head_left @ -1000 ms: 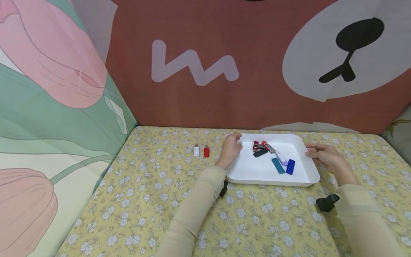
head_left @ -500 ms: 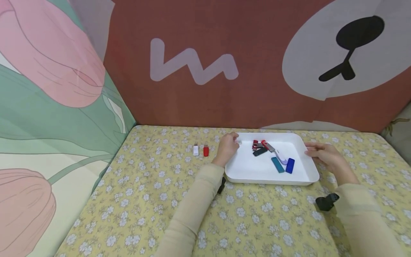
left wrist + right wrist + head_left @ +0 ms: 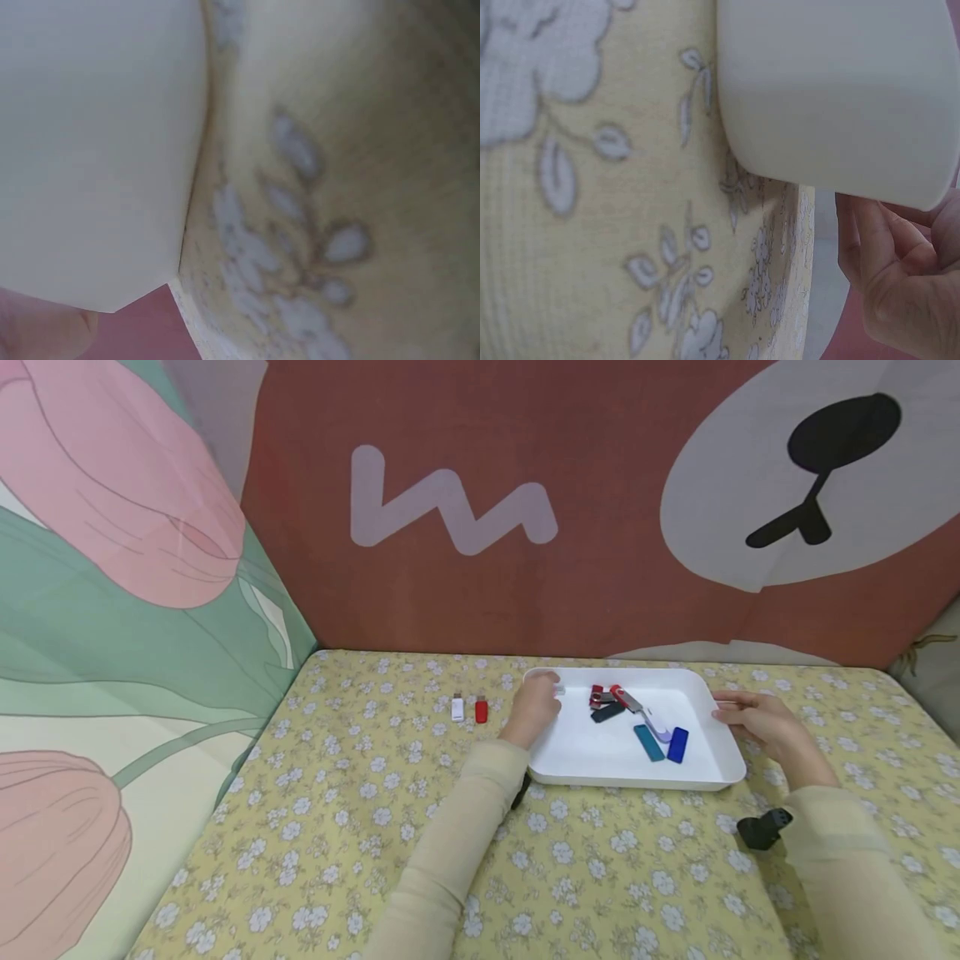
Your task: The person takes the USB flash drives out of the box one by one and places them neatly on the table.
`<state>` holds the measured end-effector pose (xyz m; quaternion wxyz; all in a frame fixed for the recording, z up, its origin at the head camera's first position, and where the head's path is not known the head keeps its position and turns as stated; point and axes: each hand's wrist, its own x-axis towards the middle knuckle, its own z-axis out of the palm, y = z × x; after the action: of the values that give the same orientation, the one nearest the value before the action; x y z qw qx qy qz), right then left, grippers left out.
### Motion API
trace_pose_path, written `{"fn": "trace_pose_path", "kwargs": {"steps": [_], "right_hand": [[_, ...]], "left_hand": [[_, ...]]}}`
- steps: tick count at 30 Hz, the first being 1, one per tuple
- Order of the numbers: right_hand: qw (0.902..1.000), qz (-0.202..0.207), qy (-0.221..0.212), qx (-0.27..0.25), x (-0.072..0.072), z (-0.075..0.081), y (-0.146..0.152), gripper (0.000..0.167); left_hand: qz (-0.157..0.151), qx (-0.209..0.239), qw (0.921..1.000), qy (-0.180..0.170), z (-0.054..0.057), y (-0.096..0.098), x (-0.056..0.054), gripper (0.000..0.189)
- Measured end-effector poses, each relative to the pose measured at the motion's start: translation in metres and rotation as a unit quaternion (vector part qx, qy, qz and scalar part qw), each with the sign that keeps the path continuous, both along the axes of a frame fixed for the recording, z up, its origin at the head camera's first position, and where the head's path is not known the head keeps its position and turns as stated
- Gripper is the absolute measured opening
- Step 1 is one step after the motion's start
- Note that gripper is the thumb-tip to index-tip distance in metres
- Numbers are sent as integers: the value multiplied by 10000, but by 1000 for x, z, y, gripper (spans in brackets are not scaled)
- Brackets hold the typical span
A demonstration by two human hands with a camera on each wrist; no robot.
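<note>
Head view: left hand (image 3: 534,710) and right hand (image 3: 753,720) grip opposite rims of shallow white plastic tray (image 3: 600,760), fingers curled over edges. Tray likely light, rigid, smooth; loose flash drives (image 3: 637,722) could slide if tilted.

Both arms wear long, close-fitting sleeves of a pale cream, beige-toned knit. The left sleeve (image 3: 442,860) runs smooth and unmarked, ending in a plain cuff at the wrist. The right sleeve (image 3: 847,877) is the same cloth, with soft folds near its cuff. The left hand (image 3: 534,708) and right hand (image 3: 757,720) are bare: no gloves, rings or watch show. A small black camera (image 3: 763,828) sits strapped under the right wrist, boxy and matte. A matching black unit (image 3: 520,792) peeks out under the left wrist, mostly hidden by the sleeve.
</note>
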<state>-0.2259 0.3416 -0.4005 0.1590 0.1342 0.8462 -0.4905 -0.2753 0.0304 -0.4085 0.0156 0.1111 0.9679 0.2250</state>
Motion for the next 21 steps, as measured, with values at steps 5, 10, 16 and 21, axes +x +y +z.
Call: {"fn": "trace_pose_path", "kwargs": {"steps": [5,10,16,21], "right_hand": [[10000,52,9,-22,0,0,1,66],[9999,76,31,-88,1,1,1,65],[9999,65,71,-95,2,0,0,65],[10000,-11,-5,-66,1,1,0,66]], "left_hand": [[-211,-809,9965,54,0,3,0,29],[-312,-1017,9942,138,1,3,3,24],[-334,-819,9959,165,2,1,5,31],[-346,-527,9979,115,3,0,6,29]]}}
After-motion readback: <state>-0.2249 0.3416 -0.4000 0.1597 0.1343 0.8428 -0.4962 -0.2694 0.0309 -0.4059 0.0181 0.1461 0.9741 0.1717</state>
